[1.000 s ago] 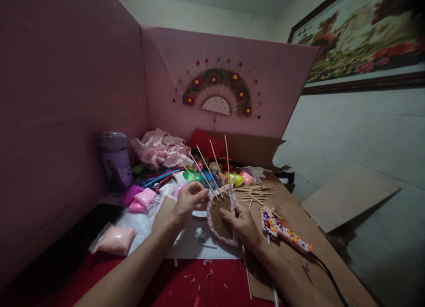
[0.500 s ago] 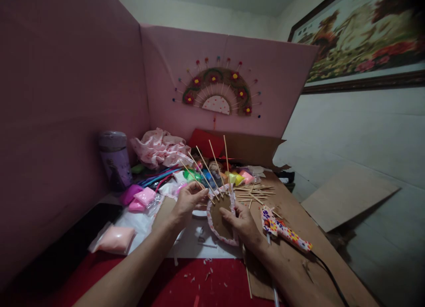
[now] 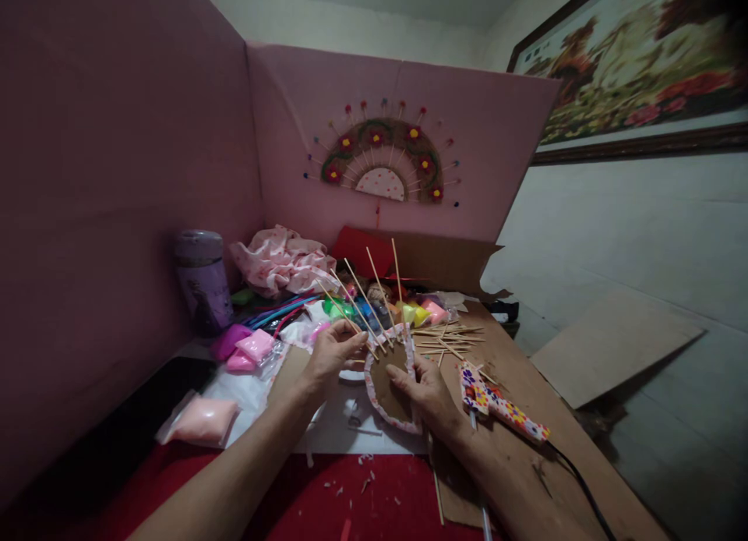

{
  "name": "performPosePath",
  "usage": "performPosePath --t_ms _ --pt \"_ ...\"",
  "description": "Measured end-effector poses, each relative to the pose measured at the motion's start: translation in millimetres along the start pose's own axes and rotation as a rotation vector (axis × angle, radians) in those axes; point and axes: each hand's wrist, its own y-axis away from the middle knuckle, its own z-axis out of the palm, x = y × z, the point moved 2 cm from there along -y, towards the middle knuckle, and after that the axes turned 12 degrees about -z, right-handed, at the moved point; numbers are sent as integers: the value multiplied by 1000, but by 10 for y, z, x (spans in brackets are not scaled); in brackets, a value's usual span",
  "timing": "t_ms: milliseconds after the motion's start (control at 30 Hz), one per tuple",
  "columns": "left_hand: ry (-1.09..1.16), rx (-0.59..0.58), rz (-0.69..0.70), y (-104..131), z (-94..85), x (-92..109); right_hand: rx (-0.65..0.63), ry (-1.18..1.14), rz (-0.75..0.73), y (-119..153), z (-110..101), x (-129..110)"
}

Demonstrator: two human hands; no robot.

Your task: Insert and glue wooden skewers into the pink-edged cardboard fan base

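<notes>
My right hand (image 3: 421, 387) grips a cardboard half-disc (image 3: 390, 389) by its right side, thumb lying on the bare brown face. Pink patterned fabric wraps the curved edge of this piece. Several thin wooden sticks (image 3: 374, 307) fan upward from its top edge, their lower ends resting on the cardboard. At the upper left of the piece, my left hand (image 3: 333, 354) pinches the leftmost stick (image 3: 339, 305) near its base. The curled fingers partly hide that contact. To the right of my right hand lies a flower-patterned glue gun (image 3: 502, 407) with a black cord.
Loose wooden sticks (image 3: 449, 338) lie on brown cardboard at the right. Behind my hands are bags of coloured clay (image 3: 339, 309), crumpled pink fabric (image 3: 284, 260) and a purple tumbler (image 3: 203, 284). A packet of peach clay (image 3: 202, 420) sits at left. A decorated fan (image 3: 379, 159) hangs on the pink panel.
</notes>
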Motion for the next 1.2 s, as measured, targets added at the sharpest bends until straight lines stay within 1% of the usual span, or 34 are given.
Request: performPosePath --t_ms 300,567,800,967,1200 --pt "-24 -7 8 -42 -8 -52 -15 -36 16 8 14 4" --pt "-33 2 5 -39 -17 -56 -2 21 -26 2 20 -28" --pt "-34 -13 24 -52 -21 -65 -24 35 -30 -7 19 -49" --pt "-57 6 23 -43 -5 -45 -29 71 -60 -9 16 -41" --pt "-70 8 30 -60 -11 -60 -49 54 -40 -4 14 -19"
